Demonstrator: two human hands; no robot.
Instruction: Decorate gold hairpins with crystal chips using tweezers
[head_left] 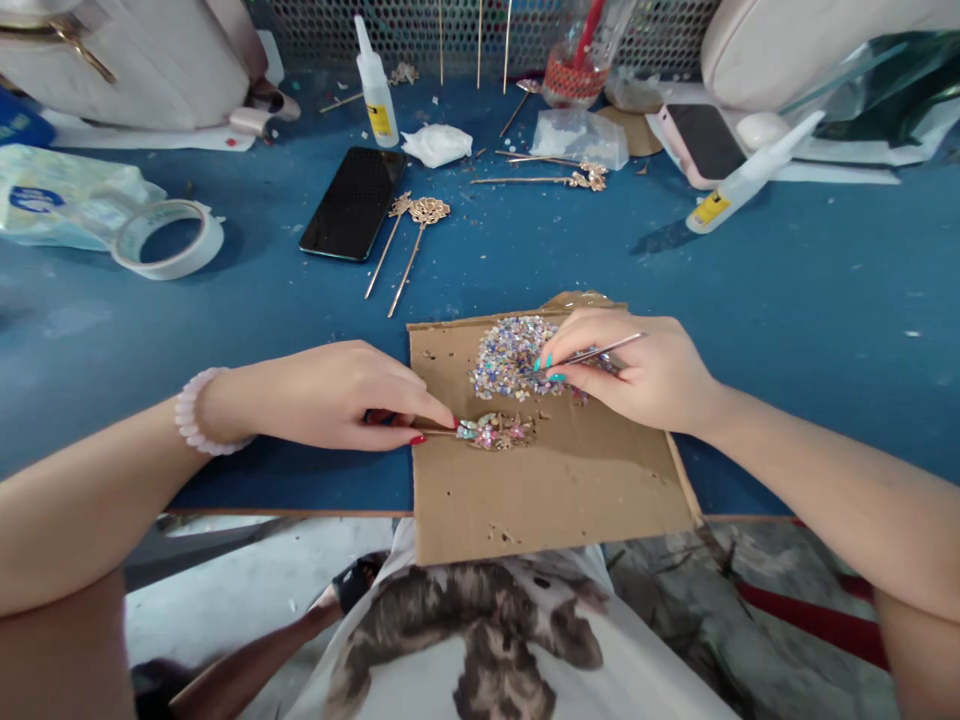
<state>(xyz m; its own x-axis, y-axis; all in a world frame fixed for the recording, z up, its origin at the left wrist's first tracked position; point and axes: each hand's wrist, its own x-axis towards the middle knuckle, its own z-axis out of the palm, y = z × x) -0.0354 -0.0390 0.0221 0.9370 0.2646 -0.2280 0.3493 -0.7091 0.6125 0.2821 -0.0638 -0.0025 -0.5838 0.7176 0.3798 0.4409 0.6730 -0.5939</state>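
My left hand (360,395) pinches the stick of a metal hairpin between thumb and forefinger. The hairpin's ornate head (499,431), set with pink and pale green stones, rests on a piece of cardboard (555,500). My right hand (637,370) grips slim metal tweezers (611,346) like a pen. Their tip is down at a pile of small iridescent rhinestones (506,355) on the upper part of the cardboard. My right fingers partly cover the pile, and I cannot make out whether the tip holds a stone.
Beyond the cardboard lie two bare hairpins (409,245), a black phone (352,205) and more hairpins (577,178). Glue bottles (379,100) stand left and right (716,205). A tape roll (169,240) lies at left; a pink-edged phone (701,145) at back right.
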